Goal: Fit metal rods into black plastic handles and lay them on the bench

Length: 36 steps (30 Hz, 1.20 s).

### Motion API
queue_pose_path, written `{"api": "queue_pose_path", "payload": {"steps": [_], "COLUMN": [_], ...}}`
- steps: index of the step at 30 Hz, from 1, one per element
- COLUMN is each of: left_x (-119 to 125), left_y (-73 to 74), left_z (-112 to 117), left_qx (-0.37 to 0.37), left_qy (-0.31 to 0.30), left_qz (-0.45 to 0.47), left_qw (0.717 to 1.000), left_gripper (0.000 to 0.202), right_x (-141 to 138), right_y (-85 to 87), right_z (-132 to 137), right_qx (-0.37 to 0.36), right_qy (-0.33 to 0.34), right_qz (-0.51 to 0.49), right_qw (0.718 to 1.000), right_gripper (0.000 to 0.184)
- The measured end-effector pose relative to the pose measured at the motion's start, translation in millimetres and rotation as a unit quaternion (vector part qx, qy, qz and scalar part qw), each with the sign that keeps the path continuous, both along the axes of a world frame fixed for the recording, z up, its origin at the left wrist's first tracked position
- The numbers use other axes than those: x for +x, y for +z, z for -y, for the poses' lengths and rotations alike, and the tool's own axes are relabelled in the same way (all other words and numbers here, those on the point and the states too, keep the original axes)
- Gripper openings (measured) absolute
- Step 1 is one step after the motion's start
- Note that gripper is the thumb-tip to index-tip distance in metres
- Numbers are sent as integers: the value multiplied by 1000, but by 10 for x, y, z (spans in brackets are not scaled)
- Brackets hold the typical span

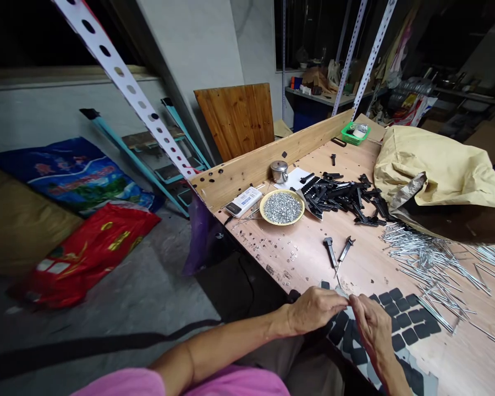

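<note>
My left hand and my right hand meet at the table's near edge, fingertips pinched together. What they hold between them is too small and covered to make out. Under and beside them lie black rounded-square pads, some on a pale backing sheet. Just beyond my fingers rest two black plastic pieces, one on the left and one on the right, with thin metal rods by their lower ends. Farther off, a yellow bowl holds many small shiny metal parts.
A heap of black plastic pieces lies past the bowl. Loose metal rods spread at right beside a large paper sack. A metal cup, white box and green basket stand along the wooden board.
</note>
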<state>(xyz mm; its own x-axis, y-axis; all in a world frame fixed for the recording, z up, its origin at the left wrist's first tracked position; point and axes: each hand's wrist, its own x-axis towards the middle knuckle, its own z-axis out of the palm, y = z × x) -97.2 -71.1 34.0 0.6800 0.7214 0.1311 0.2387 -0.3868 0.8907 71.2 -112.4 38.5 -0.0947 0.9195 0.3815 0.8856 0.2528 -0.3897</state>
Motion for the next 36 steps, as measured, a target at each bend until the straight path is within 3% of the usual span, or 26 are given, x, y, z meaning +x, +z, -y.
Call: {"api": "queue_pose_path", "payload": {"steps": [4,9,16,19,21,23,26,29,33,34,36], "left_x": [41,52,81,143,200,257,339,429,555,581,616], "left_y": [27,38,40,62,90,133,203,214,71,22,-55], "left_z": [-22,-51,47,85,88,79,82,139,234,240,204], "left_qx": [-51,-64,-49,-102,-208,-314,-383,-413,-404,-376,-287], "left_qy": [41,45,17,44,80,107,128,134,171,185,192], "left_qz": [40,49,39,55,98,181,294,302,251,234,182], "left_qw": [997,996,998,992,970,926,866,849,863,877,921], "left_gripper": [28,26,25,22,24,33,44,48,37,31,15], "right_x": [113,194,91,106,132,126,9,-172,-231,-187,-27], "right_y": [117,237,127,97,91,74,-3,-113,-213,-226,-241], "right_z": [-10,5,-7,16,59,117,208,283,373,399,453], "right_qx": [-85,-63,-16,-45,-85,-109,-103,-95,-158,-163,-132], "right_qy": [-22,59,73,6,-78,-137,-133,-117,-164,-172,-178], "right_qz": [-62,-92,23,-9,-100,-214,-360,-455,-493,-475,-394], "right_qw": [994,992,997,999,988,961,918,878,840,848,892], "right_gripper": [45,33,48,53,56,54,44,43,43,44,42]}}
